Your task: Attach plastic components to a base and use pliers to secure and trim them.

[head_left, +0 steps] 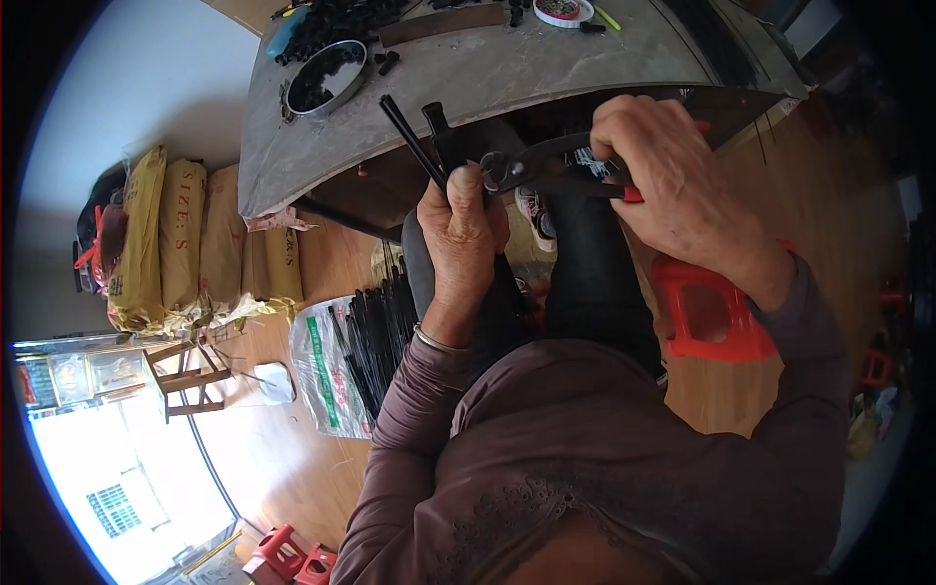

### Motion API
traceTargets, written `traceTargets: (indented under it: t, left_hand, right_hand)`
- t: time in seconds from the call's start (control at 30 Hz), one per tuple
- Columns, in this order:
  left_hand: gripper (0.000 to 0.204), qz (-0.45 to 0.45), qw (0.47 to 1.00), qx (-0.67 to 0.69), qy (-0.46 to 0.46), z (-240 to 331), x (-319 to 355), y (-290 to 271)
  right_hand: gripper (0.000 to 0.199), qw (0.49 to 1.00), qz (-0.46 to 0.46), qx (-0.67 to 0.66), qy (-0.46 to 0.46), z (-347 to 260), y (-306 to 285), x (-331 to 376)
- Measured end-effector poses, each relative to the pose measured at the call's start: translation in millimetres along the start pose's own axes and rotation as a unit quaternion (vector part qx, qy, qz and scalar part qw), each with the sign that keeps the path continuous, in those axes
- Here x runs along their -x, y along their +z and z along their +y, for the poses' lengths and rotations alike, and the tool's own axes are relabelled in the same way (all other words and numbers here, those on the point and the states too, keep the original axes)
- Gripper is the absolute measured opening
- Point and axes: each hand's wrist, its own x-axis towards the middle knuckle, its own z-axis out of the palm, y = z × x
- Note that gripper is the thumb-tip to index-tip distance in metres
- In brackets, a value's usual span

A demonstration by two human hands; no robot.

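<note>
In the head view, gripped pliers [518,168] in the right hand [675,174] with fingers curled over the red-tipped handles [632,194], probably to manage the squeeze with that hand alone. Pointed the nose across toward the left hand [462,234], likely to bring the tool and the held parts together between the two hands.

Pinched black rods [417,146] in the closed left hand, under a raised thumb, apparently to steady the lower ends beside the pliers while leaving the upper ends free, tilted away up and left. Had a stubby black piece [437,119] just beyond the left thumb, between rods and pliers. Could not tell whether the pliers' nose touched or bit on anything there, with the thumb so close.

Had a grey bench [536,63] beyond both hands, with a metal bowl [343,95] of small black bits ahead and left of the left hand, seemingly for easy reach. Had a heap of black parts [346,21] farther beyond, and a white dish [587,14] well ahead between the hands.

Had a bundle of rods [383,322] on the floor left of the left forearm, perhaps for close supply, and a red stool [717,310] below the right hand.
</note>
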Motion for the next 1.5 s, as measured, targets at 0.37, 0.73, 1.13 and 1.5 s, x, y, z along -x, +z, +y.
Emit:
traceTargets:
  t: [0.37,0.73,1.13,1.5]
  left_hand:
    - [0.029,0.045,0.999,0.02,-0.008,0.6,-2.6,8.9]
    - [0.027,0.06,0.998,0.031,-0.013,0.6,-4.9,10.2]
    - [0.035,0.028,0.998,-0.046,-0.03,18.1,-0.7,22.1]
    - [0.056,0.005,0.999,-0.029,0.014,17.5,-0.5,12.0]
  right_hand:
    - [0.041,0.993,-0.021,-0.09,0.07,-5.8,15.6,20.7]
    - [0.033,0.988,-0.01,-0.133,0.082,-1.6,30.4,24.7]
    - [0.024,0.515,-0.384,-0.707,0.295,18.8,22.1,34.3]
    - [0.018,0.542,-0.321,-0.683,0.37,3.7,19.6,45.6]
